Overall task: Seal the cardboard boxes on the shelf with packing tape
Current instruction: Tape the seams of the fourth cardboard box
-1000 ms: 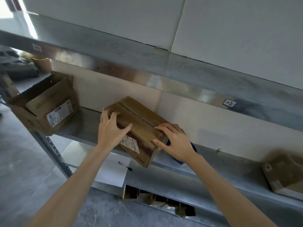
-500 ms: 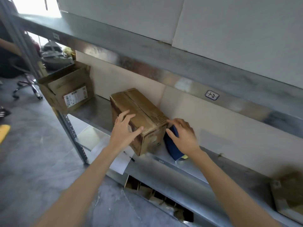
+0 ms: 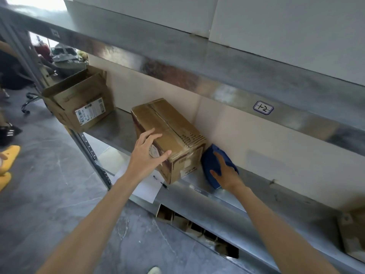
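A closed brown cardboard box (image 3: 171, 133) stands on the metal shelf (image 3: 110, 129), its top flaps meeting along a seam. My left hand (image 3: 147, 157) rests flat against its near side, fingers spread, thumb at the front corner. Right of the box lies a blue tape dispenser (image 3: 212, 165) on the shelf. My right hand (image 3: 225, 172) lies on the dispenser with its fingers straight; a grip does not show.
An open cardboard box (image 3: 79, 103) with a label sits at the shelf's left end. Another box (image 3: 353, 232) stands at far right. Cardboard pieces (image 3: 187, 224) lie on the lower shelf, a white sheet (image 3: 144, 186) below the edge. The upper shelf (image 3: 197, 62) overhangs closely. Feet in yellow slippers (image 3: 7, 157) stand at left.
The box went from tilted over the shelf edge to standing on the shelf. My right hand left the box's right end and moved onto the blue dispenser. My left hand stayed on the box.
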`<state>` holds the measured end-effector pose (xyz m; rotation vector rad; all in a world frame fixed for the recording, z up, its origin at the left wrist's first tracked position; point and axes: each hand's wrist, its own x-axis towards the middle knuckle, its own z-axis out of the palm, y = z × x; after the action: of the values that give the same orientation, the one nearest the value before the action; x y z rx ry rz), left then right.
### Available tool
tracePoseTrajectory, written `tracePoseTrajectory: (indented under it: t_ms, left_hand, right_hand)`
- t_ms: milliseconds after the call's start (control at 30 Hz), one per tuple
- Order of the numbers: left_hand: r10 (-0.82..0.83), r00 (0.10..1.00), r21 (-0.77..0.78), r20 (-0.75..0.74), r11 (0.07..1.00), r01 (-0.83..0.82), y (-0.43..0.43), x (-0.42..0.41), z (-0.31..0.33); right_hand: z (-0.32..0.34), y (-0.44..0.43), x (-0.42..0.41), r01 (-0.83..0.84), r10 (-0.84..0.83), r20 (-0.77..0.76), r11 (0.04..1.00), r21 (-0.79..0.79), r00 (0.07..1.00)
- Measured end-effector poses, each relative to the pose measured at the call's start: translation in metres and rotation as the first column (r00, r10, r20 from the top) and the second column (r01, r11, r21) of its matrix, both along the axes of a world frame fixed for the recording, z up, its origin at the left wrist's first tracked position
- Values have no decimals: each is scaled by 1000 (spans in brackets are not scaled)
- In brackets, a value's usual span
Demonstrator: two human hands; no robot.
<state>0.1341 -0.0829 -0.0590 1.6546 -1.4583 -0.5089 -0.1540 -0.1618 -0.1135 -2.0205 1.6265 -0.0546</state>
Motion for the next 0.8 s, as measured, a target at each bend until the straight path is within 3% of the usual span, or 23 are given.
tracePoseTrajectory:
  t_ms: [600, 800]
  left_hand:
    - [20, 999, -24, 36, 1000, -20, -3, -4, -6]
    - [24, 999, -13, 32, 1000, -24, -3, -5, -5]
  right_hand:
    - [1, -27, -8, 27, -83, 301, 982, 185, 950]
    - [-6, -31, 1, 103, -151, 258, 977, 189, 954]
